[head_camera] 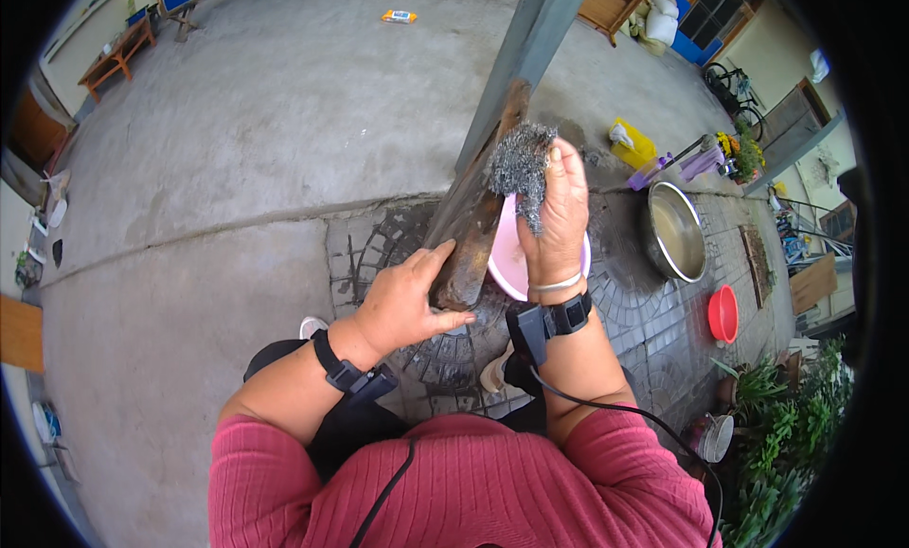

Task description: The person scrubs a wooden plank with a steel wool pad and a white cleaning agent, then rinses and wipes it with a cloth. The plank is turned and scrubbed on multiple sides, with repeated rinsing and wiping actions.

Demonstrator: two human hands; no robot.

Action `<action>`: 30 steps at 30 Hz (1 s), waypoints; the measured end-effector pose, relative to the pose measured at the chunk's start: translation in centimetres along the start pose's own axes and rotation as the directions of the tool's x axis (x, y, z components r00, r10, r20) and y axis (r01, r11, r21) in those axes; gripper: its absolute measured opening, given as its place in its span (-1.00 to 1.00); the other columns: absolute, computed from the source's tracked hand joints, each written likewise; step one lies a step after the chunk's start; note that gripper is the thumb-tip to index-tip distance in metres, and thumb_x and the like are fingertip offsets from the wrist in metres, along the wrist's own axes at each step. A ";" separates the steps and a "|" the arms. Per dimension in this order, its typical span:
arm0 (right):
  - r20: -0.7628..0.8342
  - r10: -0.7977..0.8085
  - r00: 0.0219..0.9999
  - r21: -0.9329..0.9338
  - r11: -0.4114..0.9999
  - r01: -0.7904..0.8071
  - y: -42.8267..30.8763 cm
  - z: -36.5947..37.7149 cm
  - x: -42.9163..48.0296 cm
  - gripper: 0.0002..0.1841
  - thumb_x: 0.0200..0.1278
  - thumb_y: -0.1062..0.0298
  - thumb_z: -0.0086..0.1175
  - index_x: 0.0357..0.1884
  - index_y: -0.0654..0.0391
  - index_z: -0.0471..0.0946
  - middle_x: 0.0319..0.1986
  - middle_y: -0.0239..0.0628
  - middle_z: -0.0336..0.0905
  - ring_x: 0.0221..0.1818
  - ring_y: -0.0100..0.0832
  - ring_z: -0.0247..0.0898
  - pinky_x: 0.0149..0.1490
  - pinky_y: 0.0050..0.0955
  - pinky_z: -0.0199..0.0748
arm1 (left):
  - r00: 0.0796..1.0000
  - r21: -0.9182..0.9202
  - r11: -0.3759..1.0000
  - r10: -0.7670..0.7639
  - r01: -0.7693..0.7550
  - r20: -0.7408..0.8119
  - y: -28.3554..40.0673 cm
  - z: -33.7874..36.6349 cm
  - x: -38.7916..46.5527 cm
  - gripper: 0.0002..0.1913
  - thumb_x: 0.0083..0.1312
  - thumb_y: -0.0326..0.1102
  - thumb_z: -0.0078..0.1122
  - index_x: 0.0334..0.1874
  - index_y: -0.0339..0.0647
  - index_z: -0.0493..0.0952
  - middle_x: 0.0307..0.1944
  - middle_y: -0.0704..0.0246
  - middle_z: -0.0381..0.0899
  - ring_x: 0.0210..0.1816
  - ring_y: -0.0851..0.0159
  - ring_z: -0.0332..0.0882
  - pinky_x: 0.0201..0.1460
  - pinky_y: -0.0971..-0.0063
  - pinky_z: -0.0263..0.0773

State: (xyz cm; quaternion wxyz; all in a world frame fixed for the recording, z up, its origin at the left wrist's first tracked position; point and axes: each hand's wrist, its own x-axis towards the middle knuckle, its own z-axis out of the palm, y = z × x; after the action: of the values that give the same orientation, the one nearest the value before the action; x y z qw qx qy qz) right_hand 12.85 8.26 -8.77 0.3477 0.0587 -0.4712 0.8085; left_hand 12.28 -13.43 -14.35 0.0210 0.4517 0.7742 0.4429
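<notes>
A dark, wet wooden board (474, 257) stands tilted against a grey post (529, 47). My left hand (408, 292) grips the board's near end, thumb on one side and fingers on the other. In my right hand (561, 210) is a tangled steel wool scourer (522, 161), which lies over the board's right edge further up; whether it presses on the wood is hard to tell. Partly hidden beneath my right hand and the board is a pink basin (505, 264).
At the right stand a steel basin (657, 228) with cloudy water, a red basin (723, 313) and a yellow container (634, 146). Potted plants (770, 427) fill the lower right. A raised concrete edge (284, 225) crosses the yard. An orange packet (399, 16) lies far off.
</notes>
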 end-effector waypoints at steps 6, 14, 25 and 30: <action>0.182 -0.195 0.964 -0.730 0.629 0.265 0.2 1.2 0.2 -0.92 0.50 0.46 0.20 -0.11 0.23 0.66 -0.34 -0.44 0.65 -0.28 -0.64 0.45 -0.16 -0.59 0.45 | 0.974 -0.684 0.693 -0.168 0.228 0.155 -1.8 -0.4 0.0 -0.39 0.44 -0.06 0.36 0.41 -0.31 0.47 0.10 0.18 0.72 -0.03 0.34 0.68 0.04 0.45 0.60; 0.306 -0.041 0.951 -0.858 0.421 0.294 -1.8 2.1 0.1 -0.91 0.44 0.50 0.24 -0.10 0.25 0.65 -0.31 -0.41 0.68 -0.25 -0.59 0.51 -0.11 -0.58 0.49 | 0.933 -0.958 0.017 -0.236 0.285 0.273 -3.5 -1.7 0.9 -0.50 0.68 -0.03 -0.12 0.36 -0.33 0.50 0.03 0.09 0.70 -0.40 0.42 0.51 -0.29 0.50 0.54; 0.333 0.024 0.943 -0.808 0.523 0.272 -0.6 2.4 0.1 -0.85 0.33 0.55 0.30 -0.17 0.21 0.54 -0.39 -0.38 0.59 -0.29 -0.55 0.53 -0.13 -0.51 0.53 | 0.954 -0.977 -0.062 -0.213 0.204 0.212 -1.0 -1.6 5.6 -0.58 0.65 -0.10 -0.01 0.40 -0.15 0.39 0.04 0.04 0.62 -0.21 0.27 0.60 -0.16 0.44 0.57; 0.428 0.051 0.902 -0.848 0.367 0.382 -1.2 2.6 0.3 -0.87 0.41 0.37 0.22 -0.23 0.20 0.55 -0.34 -0.18 0.62 -0.30 -0.17 0.59 -0.16 -0.35 0.54 | 0.945 -0.980 0.051 -0.279 0.192 0.171 -0.1 -0.9 8.4 -0.77 0.62 -0.15 0.10 0.20 0.00 0.50 -0.04 0.38 0.62 -0.13 0.44 0.60 -0.20 0.47 0.56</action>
State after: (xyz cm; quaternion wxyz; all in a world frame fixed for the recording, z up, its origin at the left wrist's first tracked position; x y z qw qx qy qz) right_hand 12.78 6.74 -6.35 0.3027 0.0614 -0.8877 0.3413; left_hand 6.88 -8.01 -10.80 0.3646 0.1730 0.3385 0.8501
